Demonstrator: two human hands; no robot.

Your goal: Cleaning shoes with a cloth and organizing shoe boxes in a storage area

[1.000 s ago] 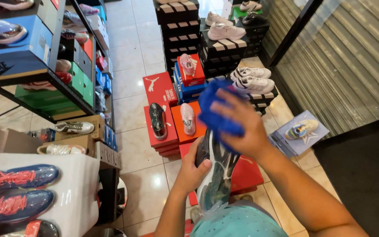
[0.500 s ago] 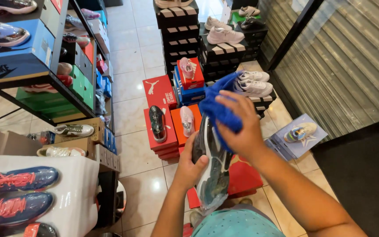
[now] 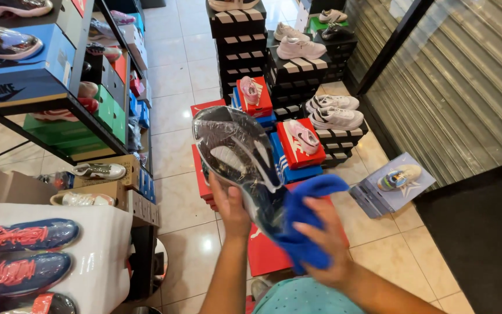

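Lowered cloth [image 3: 306, 224] (fuzzy), glossy shoe [image 3: 236, 154]

Teal shirt [image 3: 303, 299], bare forearms

We hold a shoe [image 3: 236, 157] that is dark navy and black with white panels, glossy under clear wrap, and against it a bright blue cloth [image 3: 303, 224]. Our top [image 3: 303, 299] is teal with fine speckles. Below us lies a red box [image 3: 265, 256] with a white mark, and beside it an orange-red box [image 3: 298, 152] carries a pink and white shoe [image 3: 303, 135]. Behind stand black boxes [image 3: 236, 40] with white stripes, topped by white shoes [image 3: 300, 47]. The floor tiles [image 3: 172, 75] are pale cream. On the white stand [image 3: 97, 256] at left rest blue shoes [image 3: 21, 235] with pink-red laces. The shelf at left bears a blue box [image 3: 21, 78] and green boxes [image 3: 59, 128].
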